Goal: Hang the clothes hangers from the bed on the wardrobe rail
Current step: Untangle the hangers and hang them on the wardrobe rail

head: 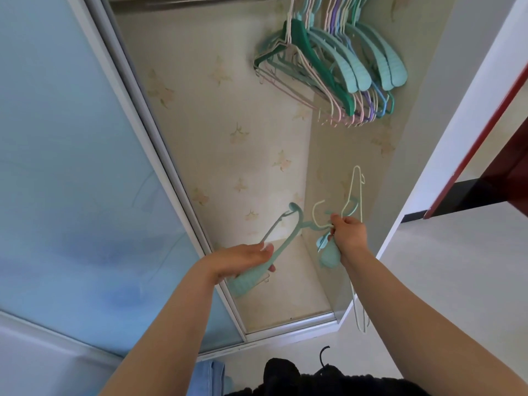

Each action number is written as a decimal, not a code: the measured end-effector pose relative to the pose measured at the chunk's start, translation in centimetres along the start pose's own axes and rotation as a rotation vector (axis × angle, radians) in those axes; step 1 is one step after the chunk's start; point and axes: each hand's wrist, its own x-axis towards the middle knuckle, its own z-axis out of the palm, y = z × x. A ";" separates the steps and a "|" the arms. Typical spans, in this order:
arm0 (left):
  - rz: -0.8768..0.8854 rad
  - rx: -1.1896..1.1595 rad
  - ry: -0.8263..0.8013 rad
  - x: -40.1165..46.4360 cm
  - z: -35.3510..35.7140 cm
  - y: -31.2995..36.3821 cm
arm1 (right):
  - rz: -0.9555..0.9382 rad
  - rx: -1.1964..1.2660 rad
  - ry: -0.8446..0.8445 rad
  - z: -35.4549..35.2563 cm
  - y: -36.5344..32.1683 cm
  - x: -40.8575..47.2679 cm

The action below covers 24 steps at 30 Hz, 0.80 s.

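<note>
My left hand (243, 260) grips the wide arm of a light teal plastic hanger (281, 238), and a thin wire hanger runs up beside that arm. My right hand (347, 232) pinches a bunch of hangers (355, 201) by their necks, among them a cream wire one and a teal one; a long pale hanger hangs below my wrist. Both hands are low inside the open wardrobe. The metal rail (185, 0) runs along the top edge. Several teal, green, pink and purple hangers (337, 70) hang from its right part.
The frosted blue sliding door (71, 167) stands on the left with its grey frame (137, 104). The wardrobe's floral back wall (223, 124) is behind my hands. A white wall (445, 144) and dark red furniture (503, 155) are at right. Dark clothing (300, 378) shows below.
</note>
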 end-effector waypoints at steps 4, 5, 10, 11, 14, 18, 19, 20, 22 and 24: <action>0.088 0.152 0.141 0.1 0.8 0.2 | 0.019 0.004 -0.006 0.5 -0.4 0.3; 0.095 0.174 0.167 0.1 1.0 0.5 | 0.023 0.014 -0.009 0.6 -0.5 0.4; 0.076 0.314 0.251 0.3 1.6 0.7 | 0.057 0.106 -0.062 0.8 -1.4 0.7; 0.074 0.280 0.271 0.6 1.5 0.7 | 0.059 0.119 -0.061 0.8 -1.6 0.9; 0.076 0.062 0.391 1.1 0.5 1.4 | 0.055 0.140 -0.059 0.4 -2.4 1.3; 0.109 -0.174 0.630 1.7 -2.6 4.0 | 0.046 0.124 -0.100 0.1 -3.1 1.5; 0.127 -0.215 0.676 1.8 -3.6 5.0 | 0.045 0.129 -0.111 0.2 -3.3 1.5; 0.149 -0.240 0.721 2.0 -4.7 6.1 | 0.046 0.134 -0.123 0.3 -3.6 1.4; 0.209 -0.255 0.809 2.6 -6.9 8.1 | 0.053 0.157 -0.156 0.5 -4.1 1.3; 0.278 -0.227 0.868 3.0 -9.1 10.3 | 0.059 0.174 -0.185 0.6 -4.7 1.3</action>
